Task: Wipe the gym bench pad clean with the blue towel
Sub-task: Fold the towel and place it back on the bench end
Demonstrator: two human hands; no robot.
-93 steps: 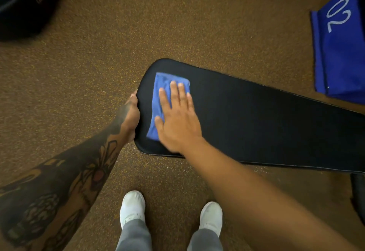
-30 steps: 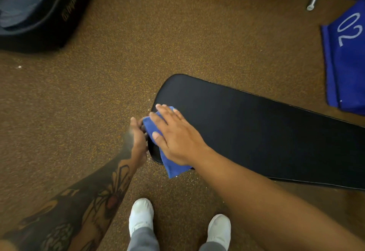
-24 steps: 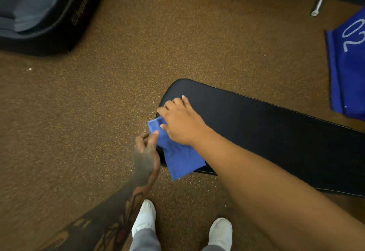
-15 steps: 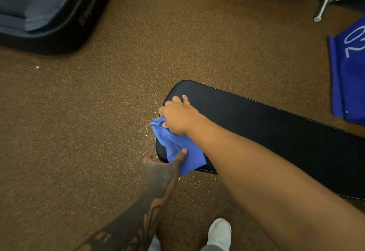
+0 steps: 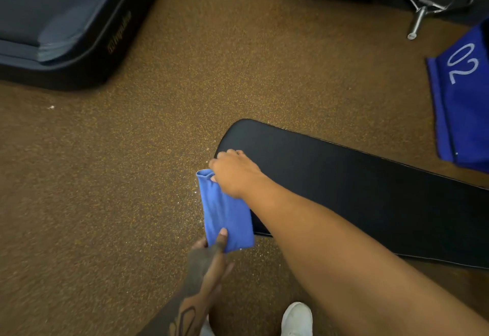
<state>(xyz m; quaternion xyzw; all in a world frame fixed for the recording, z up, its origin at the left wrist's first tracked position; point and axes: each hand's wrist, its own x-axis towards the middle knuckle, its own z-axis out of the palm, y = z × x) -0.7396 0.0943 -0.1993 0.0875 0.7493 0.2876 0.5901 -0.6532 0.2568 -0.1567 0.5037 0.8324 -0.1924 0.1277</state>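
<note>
Over the rounded end of the bench pad point(image 5: 344, 177) hangs the blue towel point(image 5: 225, 214); the right hand point(image 5: 234, 171) curls its fingers round the top, the left hand point(image 5: 206, 264) pinches the bottom corner. The right forearm point(image 5: 330, 243) covers the pad's near edge; a blue cloth marked 02 point(image 5: 465, 103) lies beyond

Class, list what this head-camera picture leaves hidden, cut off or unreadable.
Head view:
Bench pad: right end cut off by the frame edge; near corner covered by the blue towel.
Right hand: fingertips curled out of sight underneath.
White shoe: cropped by the bottom edge.
Lettering on the black equipment: blurred, unreadable.
</note>
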